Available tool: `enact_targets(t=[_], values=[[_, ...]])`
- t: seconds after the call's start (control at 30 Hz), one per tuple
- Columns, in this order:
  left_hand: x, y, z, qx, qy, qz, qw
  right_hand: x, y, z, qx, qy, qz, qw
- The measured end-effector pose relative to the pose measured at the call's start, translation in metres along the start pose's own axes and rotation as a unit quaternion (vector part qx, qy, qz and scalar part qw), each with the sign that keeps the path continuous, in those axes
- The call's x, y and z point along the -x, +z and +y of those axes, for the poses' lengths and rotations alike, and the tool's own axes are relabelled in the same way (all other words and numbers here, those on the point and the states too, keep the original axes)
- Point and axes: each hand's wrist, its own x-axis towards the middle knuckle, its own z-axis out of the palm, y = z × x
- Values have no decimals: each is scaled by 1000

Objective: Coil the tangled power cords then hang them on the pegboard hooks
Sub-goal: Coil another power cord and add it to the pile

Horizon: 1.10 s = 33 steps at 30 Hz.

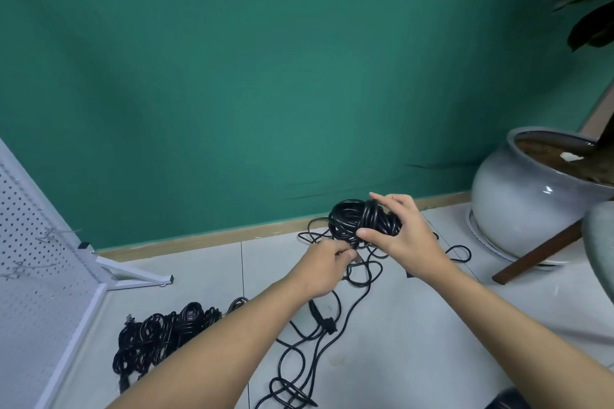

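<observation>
My right hand (397, 232) grips a thick coil of black power cord (349, 217), held up in front of the green wall. Just below and to the left, my left hand (327, 264) pinches a strand of the same cord near its free end. Loose black cord (332, 335) trails from the coil down across the floor in tangled loops, with a plug partway along. A heap of several black coiled cords (159, 335) lies on the floor at lower left. The white pegboard (36, 276) stands at the left edge, with thin wire hooks (50, 236) on it.
A large grey ceramic plant pot (518, 202) stands at the right on a white saucer, with a dark wooden leg (538, 256) leaning past it. The pegboard's white metal foot (133, 274) sticks out over the pale tiled floor. A grey rounded object (601, 242) sits at the right edge.
</observation>
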Motion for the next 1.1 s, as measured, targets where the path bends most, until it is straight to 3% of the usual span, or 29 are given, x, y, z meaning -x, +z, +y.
enact_targets(t=[0.2, 0.37, 0.47, 0.6, 0.7, 0.9, 1.1], values=[[-1, -9, 17, -147, 17, 15, 989, -5, 0, 12, 64, -8, 36, 997], [9, -37, 18, -238, 81, -42, 967, -3, -1, 20, 123, -30, -4, 992], [7, -54, 15, -263, 169, -26, 950, 1, -7, 19, 127, -58, -64, 988], [1, -62, 14, -233, 233, 3, 944, 7, -1, 2, 124, -74, -175, 974], [-4, -64, 7, -134, 224, 28, 965, 9, 3, 0, 108, -68, -215, 968], [-3, -67, 3, -7, 132, 72, 989, 15, 4, -11, 71, -66, -244, 965], [-5, -71, -1, 33, 84, 84, 992, 24, 8, -25, 13, -36, -235, 971]])
